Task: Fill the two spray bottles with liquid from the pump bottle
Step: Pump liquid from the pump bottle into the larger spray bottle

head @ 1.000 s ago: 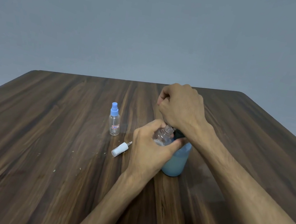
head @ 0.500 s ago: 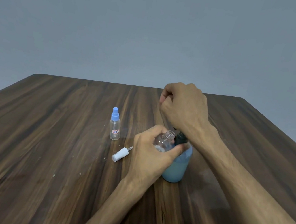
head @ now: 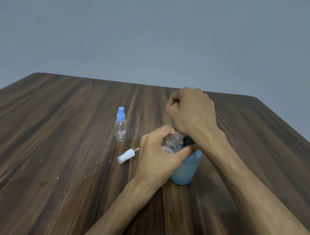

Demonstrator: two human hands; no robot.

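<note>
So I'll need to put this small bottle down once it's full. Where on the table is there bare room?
The wooden table is bare left of the blue-capped spray bottle and along the near edge. The far right corner is bare too. It is crowded around the white spray cap, the left hand, the right hand and the blue pump bottle.

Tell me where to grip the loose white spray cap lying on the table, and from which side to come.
Grip the white plastic spray cap across its round barrel, near the middle, fingers coming from above. It lies on its side on the dark wooden table, so both long flanks are free. Its thin tube end points toward the left hand, which holds a clear open bottle. Avoid that slim, probably slippery tip.
</note>
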